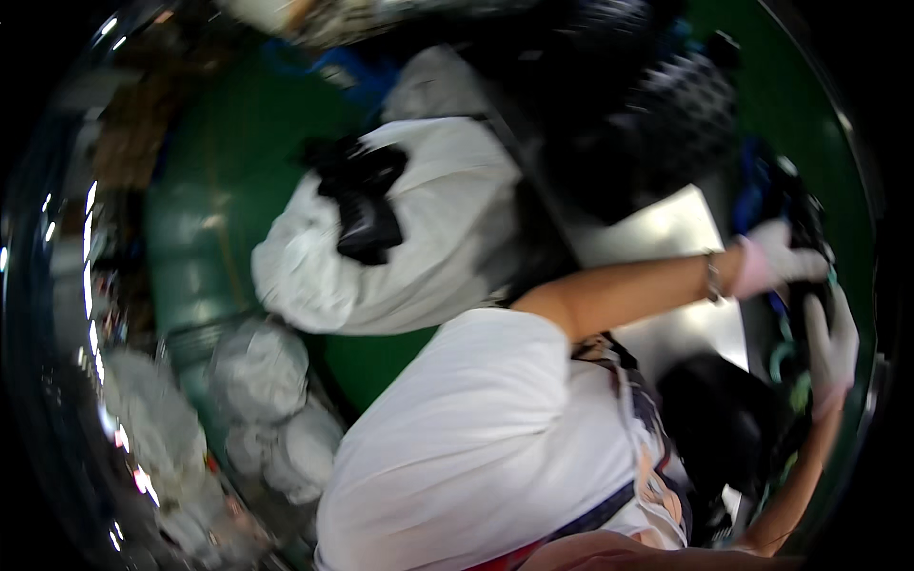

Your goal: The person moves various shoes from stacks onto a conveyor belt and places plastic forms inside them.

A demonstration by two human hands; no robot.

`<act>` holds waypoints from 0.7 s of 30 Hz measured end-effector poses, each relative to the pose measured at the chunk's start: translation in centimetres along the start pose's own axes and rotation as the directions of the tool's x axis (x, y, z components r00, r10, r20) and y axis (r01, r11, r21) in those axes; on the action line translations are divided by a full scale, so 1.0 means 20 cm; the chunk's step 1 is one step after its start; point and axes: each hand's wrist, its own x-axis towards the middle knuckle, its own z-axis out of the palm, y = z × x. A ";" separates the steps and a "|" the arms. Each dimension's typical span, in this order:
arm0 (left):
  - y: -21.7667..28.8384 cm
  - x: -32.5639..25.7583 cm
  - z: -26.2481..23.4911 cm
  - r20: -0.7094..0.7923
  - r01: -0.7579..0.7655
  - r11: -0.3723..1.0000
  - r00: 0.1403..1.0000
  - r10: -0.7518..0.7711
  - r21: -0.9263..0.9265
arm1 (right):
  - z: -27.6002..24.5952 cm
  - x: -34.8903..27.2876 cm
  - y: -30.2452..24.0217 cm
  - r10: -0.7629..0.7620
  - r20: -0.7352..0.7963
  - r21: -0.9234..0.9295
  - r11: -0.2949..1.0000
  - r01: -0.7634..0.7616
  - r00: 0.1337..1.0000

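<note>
Green floor (228, 190) across the blurred background, with crumpled white sacks (257, 371) heaped at lower left. Further right, a big white bundle (419, 257) lying on the floor, a black strap-like item (367, 214) resting on top of it. Below that, a white shirt (476, 447) filling the lower middle. Above and to the right, a dark mesh-patterned heap (685, 105), and under it a pale grey bench (666, 233) partly crossed by a bare forearm with a wrist band. Beside the bench's lower edge, a rounded black lump (714, 419). At far right, the left hand (781, 257) in a white glove with a pink cuff, fingers (809, 265) curled tight onto a dark object (809, 214) by the rim. Just below, teal loops (783, 357) near that object. Right hand (833, 343), also gloved, fingers (838, 309) stretched up along the same dark object; cannot tell through the blur whether gripping or merely touching.
</note>
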 end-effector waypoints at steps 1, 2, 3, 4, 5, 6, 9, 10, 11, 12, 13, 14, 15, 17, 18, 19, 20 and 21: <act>-0.06 0.05 -0.02 0.010 -0.009 1.000 1.000 0.009 0.019 | 0.04 -0.01 -0.03 0.027 -0.072 0.052 0.998 -0.023 0.997; -0.07 0.07 -0.07 -0.056 0.121 0.985 0.992 -0.115 0.124 | 0.09 0.03 -0.06 -0.017 -0.108 0.042 0.999 0.021 0.994; -0.06 0.06 -0.11 0.013 0.069 0.997 0.998 -0.069 0.026 | 0.08 0.06 -0.15 0.042 -0.032 0.050 0.998 -0.040 0.999; -0.10 0.08 -0.13 0.011 0.149 0.987 0.989 -0.150 0.052 | 0.11 0.06 -0.13 0.041 -0.066 0.017 0.999 -0.040 0.997; -0.13 0.08 -0.15 0.076 0.150 0.983 0.987 -0.142 -0.105 | 0.12 0.08 -0.13 0.092 -0.039 0.048 0.995 -0.090 0.995; -0.10 0.08 -0.14 0.049 0.184 0.978 0.982 -0.180 -0.099 | 0.12 0.10 -0.14 0.130 -0.022 0.022 0.991 -0.129 0.991; -0.14 0.10 -0.19 0.067 0.285 0.955 0.958 -0.280 -0.084 | 0.12 0.15 -0.12 0.185 -0.014 0.062 0.981 -0.184 0.983; -0.12 0.11 -0.19 0.082 0.345 0.938 0.937 -0.340 -0.044 | 0.12 0.16 -0.09 0.221 -0.001 0.062 0.973 -0.221 0.975; -0.10 0.12 -0.19 0.092 0.398 0.917 0.914 -0.396 -0.003 | 0.12 0.17 -0.07 0.254 0.013 0.061 0.965 -0.254 0.967; -0.10 0.13 -0.21 0.049 0.367 0.915 0.924 -0.380 0.170 | 0.13 0.17 -0.05 0.278 0.022 0.131 0.951 -0.279 0.960; -0.12 0.13 -0.24 0.010 0.328 0.882 0.936 -0.352 0.338 | 0.12 0.18 -0.03 0.309 0.050 0.089 0.946 -0.312 0.950; -0.13 0.14 -0.27 -0.023 0.284 0.820 0.949 -0.315 0.496 | 0.11 0.20 -0.02 0.339 0.076 0.045 0.938 -0.343 0.938; -0.15 0.14 -0.29 -0.052 0.149 0.731 0.987 -0.153 0.666 | 0.11 0.22 0.01 0.375 0.105 0.005 0.926 -0.377 0.921; -0.20 0.12 -0.35 -0.001 -0.074 0.404 0.983 0.183 0.912 | 0.10 0.28 0.05 0.381 0.160 -0.047 0.925 -0.378 0.911; -0.26 0.14 -0.40 0.085 -0.151 0.307 0.972 0.218 0.940 | 0.11 0.29 0.10 0.376 0.161 -0.048 0.926 -0.374 0.912; -0.29 0.14 -0.43 0.116 -0.177 0.263 0.966 0.232 0.948 | 0.13 0.33 0.13 0.361 0.171 -0.050 0.932 -0.358 0.917; -0.32 0.15 -0.45 0.148 -0.203 0.219 0.958 0.244 0.954 | 0.14 0.36 0.17 0.355 0.187 -0.030 0.934 -0.356 0.916; -0.32 0.16 -0.46 0.178 -0.226 0.173 0.950 0.257 0.959 | 0.14 0.39 0.15 0.409 0.220 0.015 0.906 -0.422 0.886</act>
